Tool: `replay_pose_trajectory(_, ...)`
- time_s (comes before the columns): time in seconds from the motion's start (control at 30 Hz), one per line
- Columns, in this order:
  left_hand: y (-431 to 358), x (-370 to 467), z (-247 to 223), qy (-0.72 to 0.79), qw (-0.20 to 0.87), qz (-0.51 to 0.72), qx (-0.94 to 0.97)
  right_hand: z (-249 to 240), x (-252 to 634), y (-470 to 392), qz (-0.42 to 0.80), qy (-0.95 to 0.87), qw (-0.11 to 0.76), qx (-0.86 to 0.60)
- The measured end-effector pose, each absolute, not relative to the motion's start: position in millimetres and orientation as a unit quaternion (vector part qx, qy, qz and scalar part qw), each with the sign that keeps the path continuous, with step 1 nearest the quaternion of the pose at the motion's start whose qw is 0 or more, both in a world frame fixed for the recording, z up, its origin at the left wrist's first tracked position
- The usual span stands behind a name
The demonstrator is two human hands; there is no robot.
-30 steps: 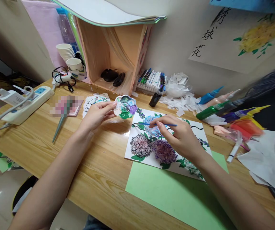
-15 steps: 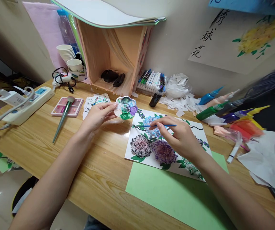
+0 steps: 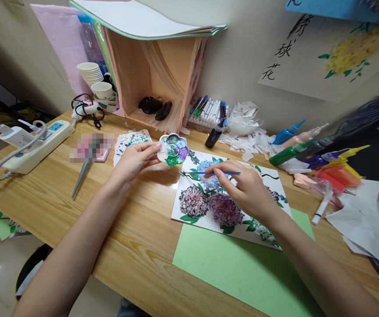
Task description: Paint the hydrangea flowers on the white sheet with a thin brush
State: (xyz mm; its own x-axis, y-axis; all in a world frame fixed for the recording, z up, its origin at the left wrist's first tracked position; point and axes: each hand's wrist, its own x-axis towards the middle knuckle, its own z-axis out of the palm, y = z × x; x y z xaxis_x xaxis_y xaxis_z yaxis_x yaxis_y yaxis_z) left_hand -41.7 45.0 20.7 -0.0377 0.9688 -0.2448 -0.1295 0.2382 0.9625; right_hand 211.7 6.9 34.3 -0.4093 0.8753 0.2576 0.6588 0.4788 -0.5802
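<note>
My left hand [image 3: 137, 157] pinches the rim of a small flower-shaped paint palette [image 3: 173, 149], its wells smeared with green, purple and dark paint. Between the closed fingers of my right hand [image 3: 238, 182] is a thin blue paintbrush [image 3: 224, 172], pointing left. Its tip is over the upper left of a white sheet with a flower painting [image 3: 184, 207], near a dark line and green leaves; whether it touches cannot be made out. Blue, pink-black and purple round blooms show on the sheet. My right hand hides part of the painting. A green sheet [image 3: 229, 268] lies partly under it.
A power strip [image 3: 40, 145] and a large makeup brush [image 3: 82, 176] lie at left, beside paint-stained paper [image 3: 131, 143]. Behind stand an open box [image 3: 169, 66], markers [image 3: 209, 110] and a black bottle [image 3: 214, 137]. Paint bottles [image 3: 288, 152] and crumpled paper [image 3: 357, 215] crowd the right.
The paintbrush and right hand have shifted very slightly left. The left hand and palette stay almost still.
</note>
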Motion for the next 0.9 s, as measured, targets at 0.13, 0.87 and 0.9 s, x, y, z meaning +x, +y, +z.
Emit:
replay_pose_trajectory(0.13, 44.5, -40.5, 21.4, 0.533, 0.581, 0.483, 0.382, 40.0, 215.2, 4.3, 0.197, -0.803, 0.324, -0.460)
replay_pose_trajectory(0.87, 30.9, -17.7, 23.5, 0.522, 0.632, 0.435, 0.373, 45.9, 216.5, -4.7, 0.178, -0.786, 0.430, -0.406)
replay_pose_trajectory(0.9, 30.9, -17.6, 23.0, 0.522, 0.632, 0.435, 0.373, 45.9, 216.4, -4.4, 0.180, -0.786, 0.429, -0.407)
